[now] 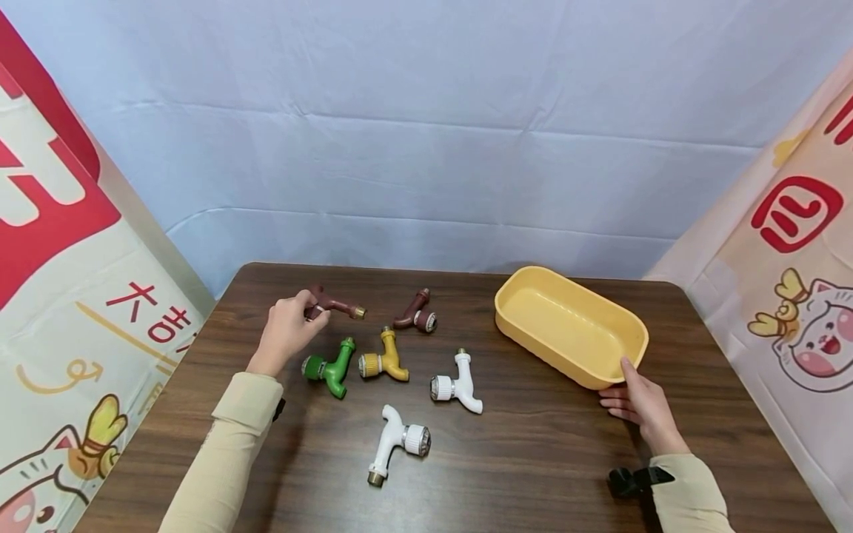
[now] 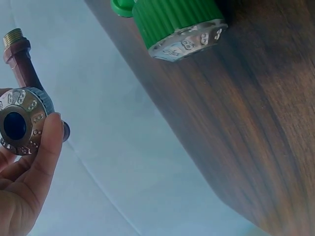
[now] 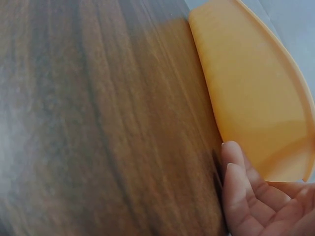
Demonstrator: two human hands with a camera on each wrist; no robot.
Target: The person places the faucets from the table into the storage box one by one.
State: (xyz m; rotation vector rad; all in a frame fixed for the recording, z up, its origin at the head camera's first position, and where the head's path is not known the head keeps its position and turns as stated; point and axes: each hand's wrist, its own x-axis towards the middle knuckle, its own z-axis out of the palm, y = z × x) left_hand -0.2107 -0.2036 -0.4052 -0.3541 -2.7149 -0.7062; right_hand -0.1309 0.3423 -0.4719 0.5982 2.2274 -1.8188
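Observation:
My left hand point(image 1: 288, 332) pinches a dark red faucet point(image 1: 341, 304) by its round knob at the back left of the table. In the left wrist view this faucet's silver knob cap point(image 2: 37, 118) faces the camera, and its brass threaded end point(image 2: 13, 37) points up. At the right, my right hand point(image 1: 646, 407) grips the near corner of a yellow plastic basin point(image 1: 546, 350), thumb over the rim and fingers against the outer wall. The right wrist view has the fingertips point(image 3: 232, 152) low at the basin's side, by the tabletop.
Between the hands lie a second dark red faucet point(image 1: 415, 309), a green faucet point(image 1: 338, 368), a yellow faucet point(image 1: 389, 355) and two white faucets, one upper point(image 1: 464, 381), one nearer point(image 1: 389, 443). They rest on a dark wooden table point(image 1: 533, 459). A pale cloth point(image 1: 426, 148) hangs behind.

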